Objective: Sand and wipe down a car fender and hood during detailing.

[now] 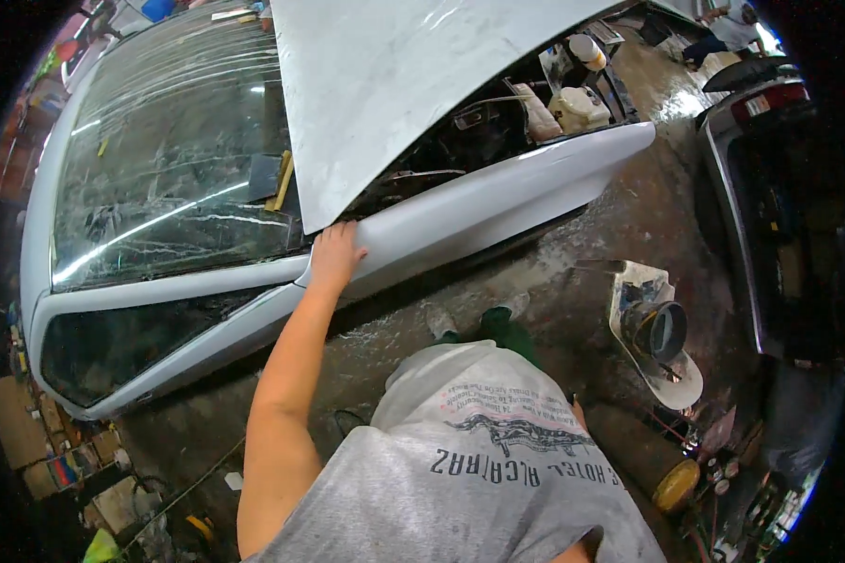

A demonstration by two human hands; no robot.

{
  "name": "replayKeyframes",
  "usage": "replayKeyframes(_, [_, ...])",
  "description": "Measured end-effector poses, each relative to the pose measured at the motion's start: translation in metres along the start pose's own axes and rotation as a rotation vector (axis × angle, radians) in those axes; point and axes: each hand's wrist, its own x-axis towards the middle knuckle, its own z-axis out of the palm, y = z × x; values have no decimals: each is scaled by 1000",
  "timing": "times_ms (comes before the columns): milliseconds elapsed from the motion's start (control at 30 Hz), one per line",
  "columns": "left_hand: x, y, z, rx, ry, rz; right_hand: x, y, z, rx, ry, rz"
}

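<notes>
My left hand (336, 253) lies on the top edge of a silver-white car fender (479, 202), beside the rear corner of the raised hood (404, 84). Its thumb is spread away from the fingers, and nothing shows in its grasp. Only a sliver of my right hand (578, 411) peeks out beside my grey shirt; its fingers are mostly hidden. Under the hood, the engine bay holds a whitish plastic tank (580, 109). On the dusty windshield (178, 169) rests a dark flat piece with a yellow strip (280, 181).
To the right, a light-coloured stand (671, 380) bears a dark round can (657, 330) on the wet floor. Another dark car (779, 206) stands farther right. Tools and boxes (70, 460) crowd the lower left. A person (728, 33) is at the far upper right.
</notes>
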Motion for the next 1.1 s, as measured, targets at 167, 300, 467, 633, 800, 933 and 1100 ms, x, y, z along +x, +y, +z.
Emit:
replayKeyframes(167, [-20, -11, -11, 7, 49, -42, 37, 36, 9, -51, -33, -111])
replayKeyframes(300, [-33, -5, -1, -17, 174, -34, 69, 82, 9, -315, -66, -254])
replayKeyframes(467, [-44, -1, -7, -68, 174, -131, 63, 50, 7, -125, -98, -131])
replayKeyframes(633, [-59, 4, -4, -104, 223, -276, 78, 34, 8, -139, -83, 100])
replayKeyframes(800, [-74, 3, 1, -160, 270, -380, 103, 50, -13, -127, -128, -76])
replayKeyframes(933, [-82, 3, -3, -170, 267, -421, 72, 12, -12, -198, -25, -3])
replayKeyframes(1100, [-109, -4, -1, -89, 198, -489, 2, -83, -48, -176, 93, -178])
